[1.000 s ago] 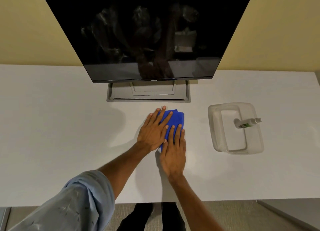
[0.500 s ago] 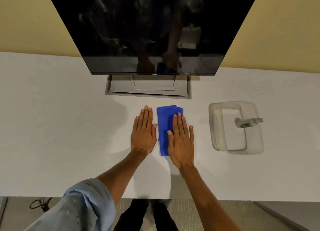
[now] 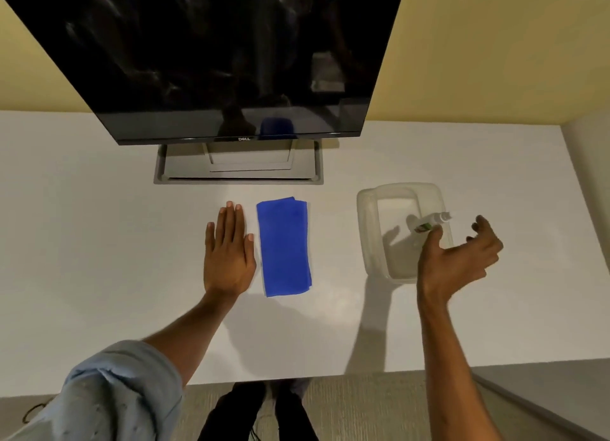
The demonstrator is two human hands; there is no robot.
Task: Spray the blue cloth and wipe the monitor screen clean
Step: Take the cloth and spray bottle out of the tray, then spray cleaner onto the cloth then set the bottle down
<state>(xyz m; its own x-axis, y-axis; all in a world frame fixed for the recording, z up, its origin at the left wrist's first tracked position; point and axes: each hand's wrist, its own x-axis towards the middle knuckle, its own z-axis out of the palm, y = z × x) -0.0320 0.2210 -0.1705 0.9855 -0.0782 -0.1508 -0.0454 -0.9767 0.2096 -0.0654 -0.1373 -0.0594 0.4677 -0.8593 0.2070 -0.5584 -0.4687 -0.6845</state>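
Note:
A folded blue cloth (image 3: pixel 284 246) lies flat on the white desk (image 3: pixel 99 242), in front of the dark monitor (image 3: pixel 214 54) with its smeared screen. My left hand (image 3: pixel 228 252) rests flat on the desk just left of the cloth, fingers together, holding nothing. My right hand (image 3: pixel 457 259) hovers open, fingers curled, over the near right part of a clear plastic tub (image 3: pixel 369 222). A small spray bottle (image 3: pixel 432 222) lies in that tub, just beyond my right thumb; the hand does not grip it.
The monitor's grey stand base (image 3: pixel 237 173) sits behind the cloth. The desk's front edge runs below my forearms, with carpet and my feet (image 3: pixel 260 411) under it. A wall corner closes the desk at the right.
My right hand has left the cloth and moved right, over the tub near the spray bottle. My left hand stays flat beside the cloth, which now lies uncovered.

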